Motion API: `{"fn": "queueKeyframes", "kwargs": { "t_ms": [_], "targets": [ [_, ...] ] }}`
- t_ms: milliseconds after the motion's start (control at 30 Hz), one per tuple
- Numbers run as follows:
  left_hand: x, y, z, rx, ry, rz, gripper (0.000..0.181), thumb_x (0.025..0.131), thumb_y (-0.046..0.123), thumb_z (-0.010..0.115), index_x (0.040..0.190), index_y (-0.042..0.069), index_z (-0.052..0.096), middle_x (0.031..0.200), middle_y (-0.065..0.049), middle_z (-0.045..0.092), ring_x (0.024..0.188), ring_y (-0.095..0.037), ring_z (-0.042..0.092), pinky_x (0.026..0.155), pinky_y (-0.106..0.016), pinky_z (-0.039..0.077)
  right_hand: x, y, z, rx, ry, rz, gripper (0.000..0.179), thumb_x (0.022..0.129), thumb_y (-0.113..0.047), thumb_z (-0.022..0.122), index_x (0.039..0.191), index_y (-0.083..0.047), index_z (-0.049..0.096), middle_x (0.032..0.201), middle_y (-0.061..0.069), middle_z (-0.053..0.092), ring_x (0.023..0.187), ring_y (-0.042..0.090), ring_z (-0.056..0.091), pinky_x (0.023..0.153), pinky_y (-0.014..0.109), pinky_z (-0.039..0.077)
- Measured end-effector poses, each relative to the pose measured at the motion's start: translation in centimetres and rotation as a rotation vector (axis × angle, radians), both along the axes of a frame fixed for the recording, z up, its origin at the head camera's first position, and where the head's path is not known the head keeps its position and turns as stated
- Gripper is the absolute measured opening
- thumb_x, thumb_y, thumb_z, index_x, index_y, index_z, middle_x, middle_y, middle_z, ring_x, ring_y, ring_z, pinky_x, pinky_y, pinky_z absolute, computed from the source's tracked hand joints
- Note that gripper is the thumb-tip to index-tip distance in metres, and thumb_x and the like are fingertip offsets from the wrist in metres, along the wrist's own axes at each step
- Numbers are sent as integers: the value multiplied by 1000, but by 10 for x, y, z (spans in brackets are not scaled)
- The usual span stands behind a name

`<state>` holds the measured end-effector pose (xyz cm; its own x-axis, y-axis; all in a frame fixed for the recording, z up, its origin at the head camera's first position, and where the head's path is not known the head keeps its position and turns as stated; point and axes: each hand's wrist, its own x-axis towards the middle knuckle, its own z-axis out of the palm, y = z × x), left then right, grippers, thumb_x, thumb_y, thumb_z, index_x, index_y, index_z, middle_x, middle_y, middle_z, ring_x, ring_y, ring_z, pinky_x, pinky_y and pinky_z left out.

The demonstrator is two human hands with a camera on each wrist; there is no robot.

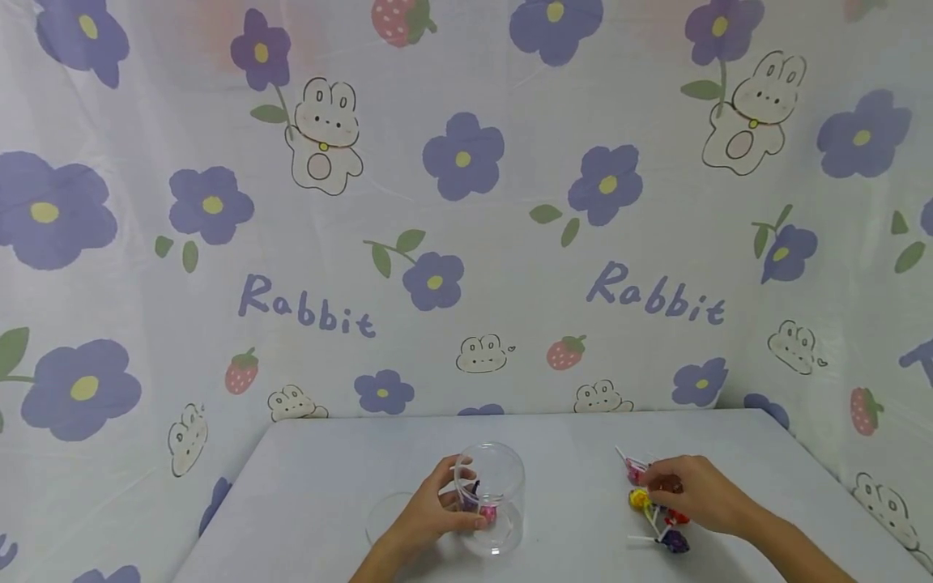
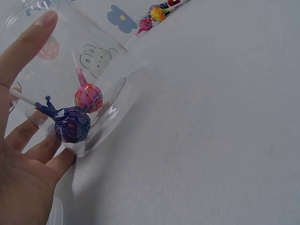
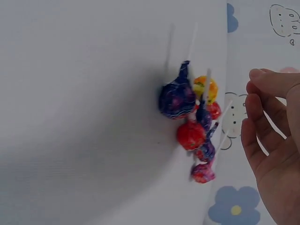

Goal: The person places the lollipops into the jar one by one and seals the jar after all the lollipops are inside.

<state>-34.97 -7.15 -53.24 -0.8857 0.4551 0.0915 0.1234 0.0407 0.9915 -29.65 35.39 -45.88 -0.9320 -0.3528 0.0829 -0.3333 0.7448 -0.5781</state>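
Observation:
My left hand (image 1: 426,508) holds a clear round plastic jar (image 1: 513,518) by its left side, thumb and fingers spread around the wall. Inside the jar lie a pink lollipop (image 2: 88,98) and a dark purple lollipop (image 2: 72,125) with white sticks. My right hand (image 1: 692,490) hovers over a loose pile of wrapped lollipops on the right. Its fingers are slightly bent, and nothing shows between them in the right wrist view. The pile includes a yellow lollipop (image 3: 205,89), a red lollipop (image 3: 191,136), a purple lollipop (image 3: 177,101) and a pink lollipop (image 3: 203,173).
A clear round lid (image 1: 381,510) lies flat on the white table (image 1: 328,461), left of the jar and partly behind my left forearm. Patterned cloth (image 1: 510,243) with flowers and rabbits hangs along the table's back and sides.

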Motion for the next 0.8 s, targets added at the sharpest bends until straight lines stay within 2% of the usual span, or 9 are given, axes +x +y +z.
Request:
{"fn": "queueKeyframes", "kwargs": {
  "t_ms": [233, 533, 800],
  "targets": [
    [4, 0, 3, 14, 8, -5, 87, 78, 5, 90, 151, 15, 43, 142, -17, 51, 129, -39, 57, 105, -50, 49, 8, 15, -20, -49, -26, 24, 10, 93, -5, 75, 103, -5, 75, 91, -2, 68, 78, 7, 59, 69, 25, 56],
    [2, 0, 1, 11, 10, -5, 86, 79, 6, 90, 151, 17, 44, 143, -16, 51, 131, -40, 55, 107, -50, 47, 21, 18, -32, -92, -34, 34, 9, 92, -10, 77, 100, -7, 76, 88, -6, 67, 76, 7, 58, 66, 25, 55],
    [1, 1, -2, -9, 16, 7, 87, 78, 8, 91, 151, 17, 44, 142, -14, 51, 131, -40, 56, 107, -53, 47, 20, 7, -40, -63, -24, 124, 8, 91, -11, 79, 98, -8, 78, 89, -11, 68, 74, 4, 56, 65, 24, 53]
  ]
}}
